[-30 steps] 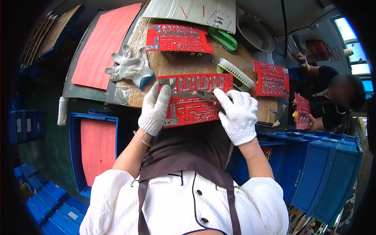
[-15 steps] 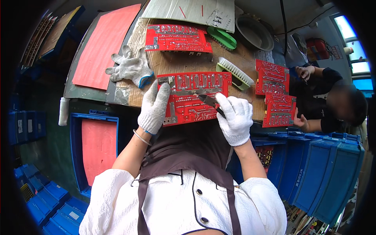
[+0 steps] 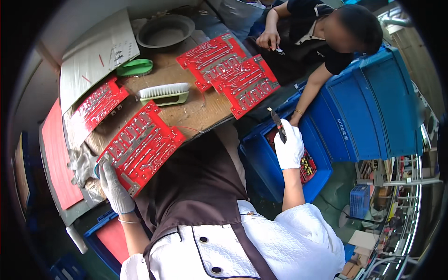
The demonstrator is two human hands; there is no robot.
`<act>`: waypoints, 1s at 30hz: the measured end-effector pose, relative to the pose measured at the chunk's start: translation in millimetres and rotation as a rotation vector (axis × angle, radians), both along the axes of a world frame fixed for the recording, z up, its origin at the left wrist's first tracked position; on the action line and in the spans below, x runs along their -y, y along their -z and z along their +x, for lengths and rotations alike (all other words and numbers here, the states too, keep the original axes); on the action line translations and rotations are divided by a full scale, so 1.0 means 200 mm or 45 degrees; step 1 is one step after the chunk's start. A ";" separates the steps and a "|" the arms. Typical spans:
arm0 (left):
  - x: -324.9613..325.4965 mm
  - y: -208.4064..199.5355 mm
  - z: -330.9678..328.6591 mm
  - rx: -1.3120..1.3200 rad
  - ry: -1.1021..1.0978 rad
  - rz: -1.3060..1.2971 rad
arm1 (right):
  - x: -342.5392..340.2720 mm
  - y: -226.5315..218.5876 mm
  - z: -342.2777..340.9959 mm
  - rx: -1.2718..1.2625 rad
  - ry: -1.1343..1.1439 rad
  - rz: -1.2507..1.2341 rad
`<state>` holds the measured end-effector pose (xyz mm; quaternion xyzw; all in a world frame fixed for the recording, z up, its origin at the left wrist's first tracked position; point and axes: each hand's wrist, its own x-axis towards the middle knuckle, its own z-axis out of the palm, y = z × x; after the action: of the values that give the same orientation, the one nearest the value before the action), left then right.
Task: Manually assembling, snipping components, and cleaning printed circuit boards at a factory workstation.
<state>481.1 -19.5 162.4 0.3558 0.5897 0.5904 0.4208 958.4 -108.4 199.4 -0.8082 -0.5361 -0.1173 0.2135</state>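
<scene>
My gloved left hand [image 3: 115, 190] grips the near left edge of a red circuit board [image 3: 144, 145] resting at the table's front edge, its soldered side up. My gloved right hand [image 3: 289, 148] is closed round side cutters [image 3: 277, 124], jaws pointing up, with a small pale bit at the tip. That hand hovers over an open blue crate [image 3: 257, 168], in which a board with yellow parts [image 3: 306, 169] shows. Beside my left hand lies a grey glove [image 3: 81, 164]. The crate's inside is partly hidden by my right hand.
A co-worker's arm [image 3: 313, 88] reaches to the crate. Two red boards [image 3: 212, 58] lie at the table's right, another [image 3: 103, 103] at left. A white-bristled brush [image 3: 165, 94], a green brush [image 3: 134, 68], a metal basin [image 3: 165, 32] and cardboard [image 3: 95, 63] are there too. Blue crates [image 3: 368, 112] stand right.
My view has turned to the right. My right hand has moved from the board, carrying the cutters out over the crate. My left hand still holds the board, now tilted. The co-worker's arm now reaches toward the crate.
</scene>
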 end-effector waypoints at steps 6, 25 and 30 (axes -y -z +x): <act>0.02 -0.01 0.02 0.070 -0.039 -0.015 | -0.11 -0.02 0.07 0.181 0.027 -0.201; 0.04 -0.06 0.01 -0.235 0.000 0.111 | -0.30 -0.06 -0.07 0.207 0.128 -0.673; 0.04 -0.08 0.09 -0.213 -0.066 -0.087 | -0.15 -0.03 0.08 -0.058 0.115 -0.575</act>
<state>499.2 -28.2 177.8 0.3739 0.6517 0.5488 0.3666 975.0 -78.3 205.1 -0.8611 -0.5071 0.0146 0.0338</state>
